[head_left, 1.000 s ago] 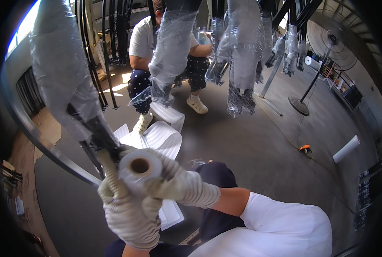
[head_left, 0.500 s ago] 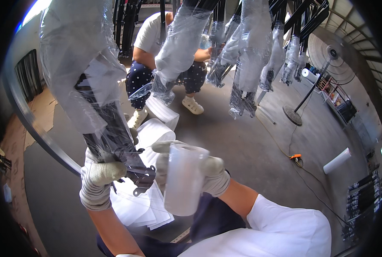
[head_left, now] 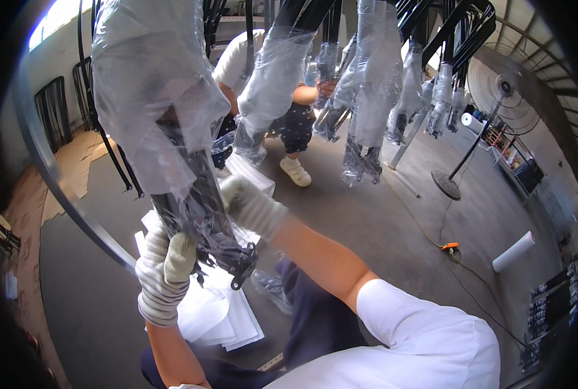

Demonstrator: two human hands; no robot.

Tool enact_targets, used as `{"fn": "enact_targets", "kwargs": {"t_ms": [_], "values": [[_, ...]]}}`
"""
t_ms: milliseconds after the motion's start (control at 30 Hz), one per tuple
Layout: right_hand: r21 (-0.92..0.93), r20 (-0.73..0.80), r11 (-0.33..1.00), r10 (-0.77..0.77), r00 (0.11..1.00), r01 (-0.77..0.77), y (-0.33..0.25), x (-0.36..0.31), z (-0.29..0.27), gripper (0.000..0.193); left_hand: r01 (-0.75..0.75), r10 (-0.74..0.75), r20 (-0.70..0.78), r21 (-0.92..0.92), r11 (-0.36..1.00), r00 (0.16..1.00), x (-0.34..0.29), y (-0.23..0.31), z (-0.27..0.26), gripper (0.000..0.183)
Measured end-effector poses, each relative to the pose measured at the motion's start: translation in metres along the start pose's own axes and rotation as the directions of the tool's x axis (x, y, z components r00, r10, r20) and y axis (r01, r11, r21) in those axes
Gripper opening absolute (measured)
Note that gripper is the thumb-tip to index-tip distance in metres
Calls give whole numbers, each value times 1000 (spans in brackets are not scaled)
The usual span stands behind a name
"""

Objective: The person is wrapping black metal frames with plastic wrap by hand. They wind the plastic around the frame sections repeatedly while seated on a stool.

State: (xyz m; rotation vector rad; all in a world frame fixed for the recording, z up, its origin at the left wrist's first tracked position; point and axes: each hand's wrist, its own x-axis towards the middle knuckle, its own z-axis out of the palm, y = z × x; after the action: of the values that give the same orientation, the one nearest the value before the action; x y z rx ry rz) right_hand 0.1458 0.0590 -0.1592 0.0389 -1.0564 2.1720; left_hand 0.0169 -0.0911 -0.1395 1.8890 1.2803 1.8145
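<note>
A bundle of black metal frames point(head_left: 211, 223), wrapped in white foam sheet point(head_left: 140, 84) and clear stretch film, hangs in front of me. My left hand point(head_left: 165, 275), in a striped knit glove, is closed around its lower end, thumb in front. Bare black fittings stick out just below and to the right of that hand. My right hand point(head_left: 253, 204), also gloved, reaches to the bundle's right side. Its fingers are mostly hidden behind the wrapped metal, and the film roll it held does not show.
More wrapped black frames point(head_left: 373, 97) hang ahead, with another person point(head_left: 295, 117) crouching behind them. White foam sheets point(head_left: 217, 318) lie on the floor below my hands. To the right are a standing fan point(head_left: 504, 86), a cable with an orange connector point(head_left: 449, 246) and a white roll point(head_left: 514, 251).
My right hand has swung up and forward to the bundle's far right side, and the film roll has gone from sight. The bundle and my left hand have shifted slightly right in the picture.
</note>
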Motion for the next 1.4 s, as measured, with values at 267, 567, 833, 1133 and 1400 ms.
{"fn": "enact_targets", "kwargs": {"t_ms": [267, 567, 833, 1133, 1400], "values": [[303, -6, 932, 211, 977, -199, 42, 22, 33, 22, -139, 185, -90, 373, 917, 979, -12, -1, -24, 29], [36, -188, 999, -2, 982, 9, 34, 6, 89, 12, 318, -595, -91, -775, 547, 799, -8, 19, -19, 29], [-370, 19, 906, -213, 977, 204, 13, -20, 113, 25, 451, -680, 72, -798, 399, 730, -20, 8, -31, 30], [-717, 104, 644, -281, 954, 268, 18, -23, 129, 32, 336, -558, 44, -837, 432, 829, -64, -10, -36, 62], [-893, 205, 300, -393, 896, 336, 17, -13, 128, 39, 6, -426, 29, -998, -55, 904, -81, 15, -31, 94]]}}
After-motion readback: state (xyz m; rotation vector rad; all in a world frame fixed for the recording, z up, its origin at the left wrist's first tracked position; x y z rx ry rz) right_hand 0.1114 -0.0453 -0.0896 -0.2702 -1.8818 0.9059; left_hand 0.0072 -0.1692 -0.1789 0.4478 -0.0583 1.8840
